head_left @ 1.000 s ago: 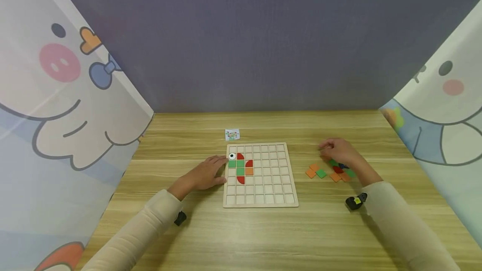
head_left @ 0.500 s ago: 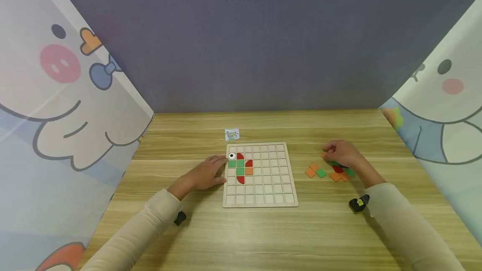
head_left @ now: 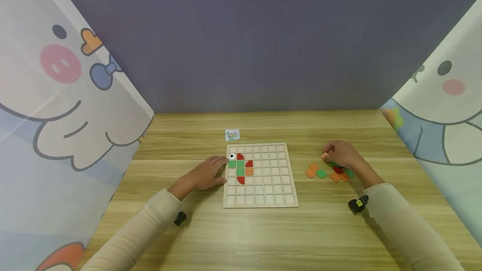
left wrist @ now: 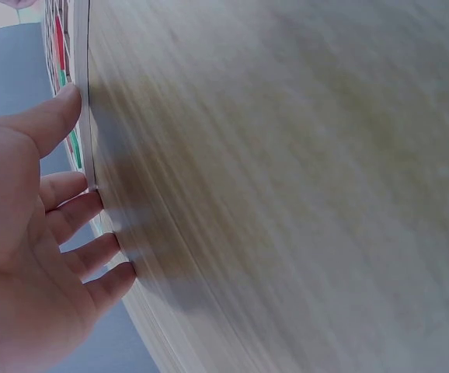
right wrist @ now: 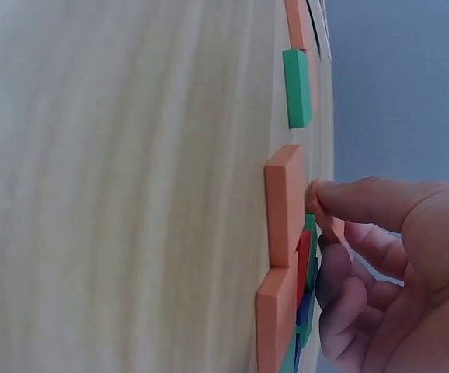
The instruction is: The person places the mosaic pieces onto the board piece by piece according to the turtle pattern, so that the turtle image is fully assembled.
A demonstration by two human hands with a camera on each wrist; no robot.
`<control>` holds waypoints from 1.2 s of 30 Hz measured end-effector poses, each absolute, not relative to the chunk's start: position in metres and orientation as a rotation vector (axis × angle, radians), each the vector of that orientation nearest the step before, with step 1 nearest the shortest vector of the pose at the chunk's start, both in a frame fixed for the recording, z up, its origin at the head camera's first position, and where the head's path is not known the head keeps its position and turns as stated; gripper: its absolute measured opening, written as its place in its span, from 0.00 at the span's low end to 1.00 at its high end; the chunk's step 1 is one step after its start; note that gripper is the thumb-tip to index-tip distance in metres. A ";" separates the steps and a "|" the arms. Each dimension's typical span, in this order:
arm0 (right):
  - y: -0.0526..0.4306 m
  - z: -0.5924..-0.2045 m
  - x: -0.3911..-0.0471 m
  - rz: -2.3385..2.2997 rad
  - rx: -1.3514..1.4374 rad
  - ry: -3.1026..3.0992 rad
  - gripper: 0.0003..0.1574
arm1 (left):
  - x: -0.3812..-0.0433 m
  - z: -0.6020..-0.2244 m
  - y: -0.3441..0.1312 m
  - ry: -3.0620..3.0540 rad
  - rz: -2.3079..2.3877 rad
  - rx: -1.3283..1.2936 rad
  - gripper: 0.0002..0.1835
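Observation:
A wooden grid board (head_left: 269, 199) lies on the table, with a round eye piece (head_left: 232, 156), green squares (head_left: 240, 164), an orange square (head_left: 249, 171) and red curved pieces (head_left: 240, 180) in its left part. My left hand (head_left: 205, 173) rests at the board's left edge, thumb and fingertips right at the rim in the left wrist view. Over the loose pieces on the right, my right hand (head_left: 343, 154) pinches an orange tile (right wrist: 329, 221) between thumb and fingers. Part of the pile below is hidden by that hand.
Beyond the board lies a small picture card (head_left: 232, 134). Loose orange tiles (head_left: 310, 173) and a green tile (head_left: 321, 173) sit right of the board. More orange, red, green and blue pieces (head_left: 338, 170) lie near my right hand. A dark wall (head_left: 263, 53) rises behind the table.
My right hand has shifted slightly right, and its fingers have closed on an orange tile and tilted it up. The left hand and the pieces on the board have stayed put.

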State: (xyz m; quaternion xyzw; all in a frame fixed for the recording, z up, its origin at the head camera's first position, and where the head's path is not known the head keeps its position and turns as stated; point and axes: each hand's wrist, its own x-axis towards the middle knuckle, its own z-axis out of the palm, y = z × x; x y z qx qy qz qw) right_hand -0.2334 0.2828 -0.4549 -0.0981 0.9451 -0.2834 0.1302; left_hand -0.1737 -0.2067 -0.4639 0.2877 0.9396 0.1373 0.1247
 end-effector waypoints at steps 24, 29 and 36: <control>0.270 -0.456 -0.232 -1.199 -0.156 2.466 0.28 | -0.172 -0.461 -0.206 2.735 0.393 0.848 0.38; 0.260 -0.456 -0.231 -1.277 -0.122 2.385 0.26 | -0.172 -0.462 -0.206 2.739 0.397 0.855 0.38; 0.243 -0.457 -0.232 -1.331 -0.158 2.316 0.26 | -0.172 -0.462 -0.206 2.744 0.401 0.857 0.38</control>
